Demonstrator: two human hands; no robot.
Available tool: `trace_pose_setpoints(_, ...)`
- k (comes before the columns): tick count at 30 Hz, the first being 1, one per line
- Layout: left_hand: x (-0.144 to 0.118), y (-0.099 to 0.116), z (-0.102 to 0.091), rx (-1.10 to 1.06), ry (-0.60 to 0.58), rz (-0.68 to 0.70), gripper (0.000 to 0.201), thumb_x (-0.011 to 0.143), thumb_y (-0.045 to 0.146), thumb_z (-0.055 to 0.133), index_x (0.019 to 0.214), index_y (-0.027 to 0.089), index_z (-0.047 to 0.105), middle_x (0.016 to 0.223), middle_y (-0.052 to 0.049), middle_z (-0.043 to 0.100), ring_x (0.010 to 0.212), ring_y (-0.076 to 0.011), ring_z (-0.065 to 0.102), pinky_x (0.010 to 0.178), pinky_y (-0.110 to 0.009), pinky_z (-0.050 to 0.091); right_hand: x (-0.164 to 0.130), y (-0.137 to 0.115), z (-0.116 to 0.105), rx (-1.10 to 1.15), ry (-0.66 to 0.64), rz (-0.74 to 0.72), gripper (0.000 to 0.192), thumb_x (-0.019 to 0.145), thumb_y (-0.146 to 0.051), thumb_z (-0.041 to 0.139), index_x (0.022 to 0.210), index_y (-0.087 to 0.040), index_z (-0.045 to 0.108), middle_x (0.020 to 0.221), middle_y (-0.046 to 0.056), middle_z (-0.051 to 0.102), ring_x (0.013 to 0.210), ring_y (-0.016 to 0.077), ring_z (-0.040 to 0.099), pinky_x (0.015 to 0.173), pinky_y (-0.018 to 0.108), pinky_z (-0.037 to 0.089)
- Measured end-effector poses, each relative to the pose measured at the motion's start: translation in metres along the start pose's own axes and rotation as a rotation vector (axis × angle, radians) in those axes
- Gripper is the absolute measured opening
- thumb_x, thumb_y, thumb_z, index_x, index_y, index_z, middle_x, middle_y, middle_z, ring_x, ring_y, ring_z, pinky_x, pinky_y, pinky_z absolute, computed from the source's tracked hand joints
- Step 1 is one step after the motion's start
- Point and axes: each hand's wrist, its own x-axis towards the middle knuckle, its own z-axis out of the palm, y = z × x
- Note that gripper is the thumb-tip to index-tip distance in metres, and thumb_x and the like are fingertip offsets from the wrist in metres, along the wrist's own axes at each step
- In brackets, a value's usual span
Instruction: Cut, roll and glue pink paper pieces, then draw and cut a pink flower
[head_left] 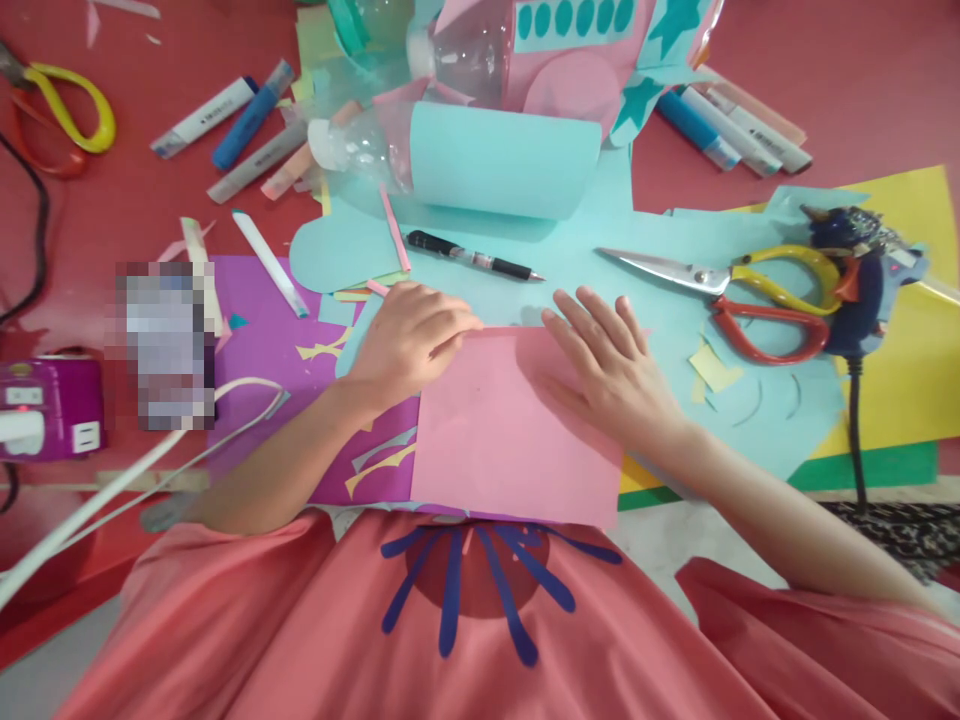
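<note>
— On the light-blue paper (660, 300), the pink sheet (510, 430) is lying; left hand (409, 340) is curling over its top edge, pinching nothing.
— Right hand (607, 365) is pressing flat, fingers spread; I'd judge firm, even pressure is keeping edges aligned.

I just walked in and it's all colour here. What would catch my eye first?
Both hands, left hand and right hand, press flat on a pink sheet at the table's near edge. Just right lie red-and-yellow scissors on light blue paper, with a black pen beyond the hands.

Red table (105, 215) under soft even light; pale grey floor (45, 680) below edge; dark patterned rug (911, 535) at right.
</note>
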Motion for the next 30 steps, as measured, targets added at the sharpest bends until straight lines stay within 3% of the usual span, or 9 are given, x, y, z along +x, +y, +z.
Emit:
trace_pose_setpoints(7,-0.001,0.016,-0.007,0.207,0.021,0.133,0.029,0.096,0.012,0.042,0.103,0.025,0.067,0.084,-0.002,0.071,0.082,-0.0171,0.063,0.080,-0.035,0.049,-0.008,-0.005,0.005,-0.040,0.020,-0.016,0.082,0.098,-0.023,0.047,0.159,-0.029,-0.007,0.147,0.010,0.055,0.135,0.0280,0.052,0.117,0.053,0.036)
trace_pose_setpoints(12,-0.003,0.017,-0.014,0.294,0.162,0.320,0.018,0.094,0.013,0.054,0.099,0.025,0.067,0.080,0.001,0.070,0.078,-0.0149,0.061,0.080,-0.031,0.049,-0.005,-0.005,0.004,-0.065,0.051,0.026,0.082,0.099,-0.029,0.048,0.159,-0.029,-0.007,0.144,0.012,0.057,0.136,0.0317,0.051,0.118,0.062,0.028)
trace_pose_setpoints(15,-0.001,0.010,-0.012,0.317,0.210,0.329,0.016,0.094,0.015,0.056,0.100,0.026,0.065,0.084,0.003,0.070,0.080,-0.0133,0.061,0.079,-0.029,0.048,0.003,-0.002,-0.001,-0.049,0.040,0.045,0.074,0.098,-0.032,0.049,0.160,-0.031,0.008,0.145,0.011,0.056,0.139,0.0340,0.047,0.119,0.067,0.021)
trace_pose_setpoints(18,-0.001,0.005,-0.006,0.306,0.254,0.243,0.019,0.097,0.018,0.052,0.106,0.030,0.063,0.089,0.004,0.070,0.080,-0.0130,0.062,0.079,-0.030,0.047,0.012,0.001,-0.005,-0.026,0.006,0.083,0.057,0.098,-0.030,0.047,0.153,-0.037,0.032,0.146,0.006,0.056,0.142,0.0333,0.044,0.120,0.069,0.019)
trace_pose_setpoints(21,-0.005,0.007,-0.002,0.215,0.187,0.128,0.022,0.097,0.018,0.051,0.110,0.032,0.062,0.096,0.002,0.071,0.087,-0.0149,0.065,0.087,-0.034,0.047,0.014,0.001,-0.005,0.005,0.001,0.034,0.052,0.099,-0.021,0.043,0.148,-0.037,0.041,0.144,0.003,0.058,0.140,0.0293,0.047,0.120,0.065,0.025)
trace_pose_setpoints(24,-0.012,0.020,-0.004,0.254,0.100,0.103,0.027,0.096,0.014,0.052,0.118,0.027,0.062,0.109,-0.005,0.072,0.102,-0.0193,0.067,0.093,-0.036,0.048,0.009,-0.002,-0.001,0.044,0.012,-0.047,0.060,0.098,-0.009,0.037,0.153,-0.033,0.035,0.144,0.002,0.058,0.139,0.0247,0.049,0.121,0.057,0.032)
trace_pose_setpoints(30,-0.023,0.049,-0.002,0.339,0.006,0.238,0.035,0.094,0.012,0.052,0.128,0.009,0.056,0.126,-0.015,0.068,0.123,-0.0235,0.062,0.109,-0.038,0.047,-0.001,-0.006,0.005,-0.049,0.053,-0.099,0.071,0.098,-0.005,0.038,0.159,-0.026,0.009,0.146,0.007,0.055,0.136,0.0220,0.052,0.119,0.048,0.036)
